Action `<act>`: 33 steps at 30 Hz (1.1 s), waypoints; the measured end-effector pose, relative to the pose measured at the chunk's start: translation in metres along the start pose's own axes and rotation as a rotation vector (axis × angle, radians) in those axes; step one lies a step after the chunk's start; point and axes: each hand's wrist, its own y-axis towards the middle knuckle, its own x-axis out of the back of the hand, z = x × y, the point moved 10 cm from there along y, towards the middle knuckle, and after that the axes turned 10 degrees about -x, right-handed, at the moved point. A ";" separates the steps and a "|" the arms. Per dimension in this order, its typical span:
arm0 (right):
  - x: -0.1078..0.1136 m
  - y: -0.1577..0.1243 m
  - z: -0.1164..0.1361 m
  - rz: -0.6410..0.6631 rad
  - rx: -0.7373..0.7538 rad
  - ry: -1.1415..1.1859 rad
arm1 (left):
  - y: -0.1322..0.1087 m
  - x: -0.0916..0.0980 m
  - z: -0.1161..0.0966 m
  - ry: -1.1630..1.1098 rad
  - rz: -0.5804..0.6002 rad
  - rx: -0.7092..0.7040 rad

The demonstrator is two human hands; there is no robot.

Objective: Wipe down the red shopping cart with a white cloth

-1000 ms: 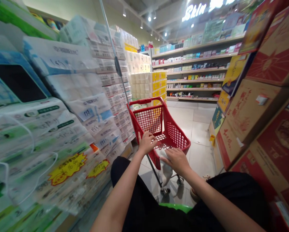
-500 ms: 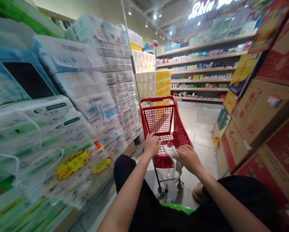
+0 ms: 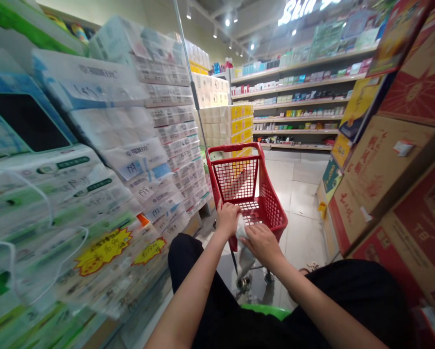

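Note:
A small red shopping cart (image 3: 273, 213) with a mesh back stands in front of my knees. My left hand (image 3: 228, 216) has its fingers curled over the cart's near left edge. Beside it, my right hand (image 3: 263, 241) is closed on a white cloth (image 3: 241, 230), which hangs down in front of the basket toward the wheels. The two hands are close together, with the upper part of the cloth between them. A thin metal pole (image 3: 185, 53) rises from the cart's left side.
Wrapped paper packs (image 3: 130, 160) are piled high on the left, with a dark screen (image 3: 30, 121) among them. Cardboard boxes (image 3: 380, 162) stand on the right. Stocked shelves (image 3: 293, 103) run across the back. A green seat edge (image 3: 266, 310) shows below me.
My right hand has moved left with the white cloth, close to my left hand. The cloth now hangs further left. The whole view has shifted slightly.

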 end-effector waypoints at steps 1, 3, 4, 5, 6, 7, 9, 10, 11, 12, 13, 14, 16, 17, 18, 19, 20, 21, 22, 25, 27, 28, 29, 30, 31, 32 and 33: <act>-0.002 0.001 0.007 0.001 0.017 0.009 | -0.002 0.002 0.002 0.014 -0.008 0.015; -0.003 0.003 0.011 0.009 0.044 0.016 | -0.006 0.008 0.010 0.053 -0.038 0.092; -0.002 0.002 0.009 0.015 0.056 0.016 | -0.009 0.010 0.017 0.071 -0.055 0.147; 0.001 0.000 0.004 0.020 0.063 0.017 | -0.013 0.011 0.024 0.083 -0.065 0.201; 0.004 -0.002 -0.003 0.021 0.062 0.018 | -0.016 0.010 0.030 0.083 -0.065 0.246; 0.009 -0.005 -0.012 0.016 0.054 0.020 | -0.018 0.008 0.035 0.070 -0.054 0.275; 0.021 -0.013 -0.035 -0.011 0.029 0.018 | -0.020 0.001 0.043 0.022 -0.020 0.291; 0.027 -0.017 -0.046 -0.024 0.019 0.014 | -0.021 -0.003 0.045 -0.002 -0.004 0.285; 0.032 -0.020 -0.057 -0.036 0.014 0.008 | -0.022 -0.005 0.046 -0.021 0.008 0.274; 0.036 -0.023 -0.066 -0.039 0.015 0.003 | -0.022 -0.006 0.048 -0.032 0.014 0.263; 0.039 -0.024 -0.073 -0.037 0.022 0.002 | -0.023 -0.006 0.048 -0.035 0.017 0.252; 0.041 -0.024 -0.079 -0.027 0.034 0.006 | -0.023 -0.006 0.048 -0.037 0.021 0.241; 0.039 -0.020 -0.088 0.014 0.065 0.026 | -0.024 -0.006 0.049 -0.046 0.032 0.225; 0.036 -0.017 -0.092 0.036 0.074 0.039 | -0.025 -0.007 0.049 -0.055 0.038 0.220; 0.032 -0.012 -0.097 0.053 0.071 0.053 | -0.025 -0.007 0.049 -0.066 0.044 0.215; 0.028 -0.006 -0.103 0.066 0.058 0.068 | -0.025 -0.008 0.049 -0.076 0.048 0.212; 0.023 0.001 -0.111 0.074 0.042 0.084 | -0.025 -0.008 0.049 -0.085 0.050 0.210; 0.018 0.009 -0.119 0.078 0.027 0.100 | -0.024 -0.009 0.049 -0.092 0.054 0.208; 0.012 0.016 -0.127 0.082 0.017 0.114 | -0.024 -0.010 0.049 -0.097 0.057 0.208; -0.003 0.041 -0.149 0.106 0.003 0.149 | -0.020 -0.013 0.048 -0.098 0.065 0.214; -0.008 0.057 -0.162 0.105 -0.033 0.167 | -0.018 -0.015 0.047 -0.091 0.068 0.219; -0.009 0.065 -0.167 0.099 -0.052 0.172 | -0.017 -0.016 0.046 -0.088 0.071 0.223; -0.009 0.072 -0.171 0.088 -0.073 0.174 | -0.016 -0.016 0.045 -0.085 0.075 0.227; -0.008 0.077 -0.174 0.074 -0.091 0.176 | -0.016 -0.017 0.045 -0.082 0.077 0.230; -0.007 0.081 -0.175 0.062 -0.103 0.178 | -0.015 -0.017 0.044 -0.077 0.076 0.233; -0.006 0.082 -0.176 0.051 -0.113 0.181 | -0.015 -0.016 0.043 -0.070 0.071 0.235; -0.006 0.082 -0.176 0.041 -0.124 0.187 | -0.016 -0.015 0.042 -0.060 0.062 0.238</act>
